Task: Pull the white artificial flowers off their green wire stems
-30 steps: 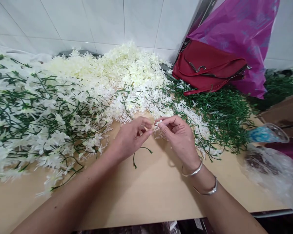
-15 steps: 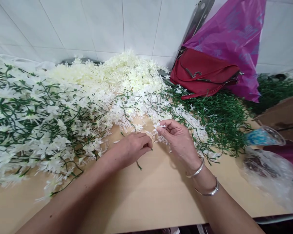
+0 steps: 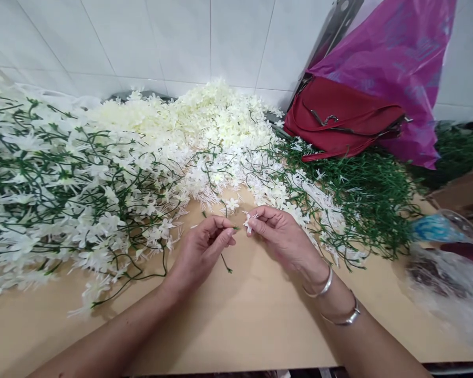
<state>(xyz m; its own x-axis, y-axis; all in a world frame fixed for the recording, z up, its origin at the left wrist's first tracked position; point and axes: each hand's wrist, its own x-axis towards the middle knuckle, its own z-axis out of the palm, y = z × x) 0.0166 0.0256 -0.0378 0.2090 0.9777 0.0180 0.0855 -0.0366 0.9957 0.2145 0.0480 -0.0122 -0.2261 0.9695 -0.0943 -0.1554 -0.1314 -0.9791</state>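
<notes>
My left hand (image 3: pixel 205 247) is pinched on a thin green stem (image 3: pixel 225 262) that hangs below its fingers over the tan table (image 3: pixel 244 320). My right hand (image 3: pixel 279 236), with two silver bangles (image 3: pixel 331 299) at the wrist, pinches a small white artificial flower (image 3: pixel 247 221). The two hands' fingertips almost meet above the table's middle. Just behind them lies a heap of loose white flowers (image 3: pixel 205 126). Finished sprays of green stems with white flowers (image 3: pixel 63 189) spread over the left.
A red handbag (image 3: pixel 339 115) and a purple plastic bag (image 3: pixel 394 58) lean on the tiled wall at the back right. Bare green stems (image 3: pixel 362 189) lie before them. Clear plastic bags (image 3: pixel 445 273) and a cardboard box (image 3: pixel 465 186) sit at the right edge.
Both hands have come together again: the left hand rose from the table with the stem, and the right hand shifted slightly left and down with a flower.
</notes>
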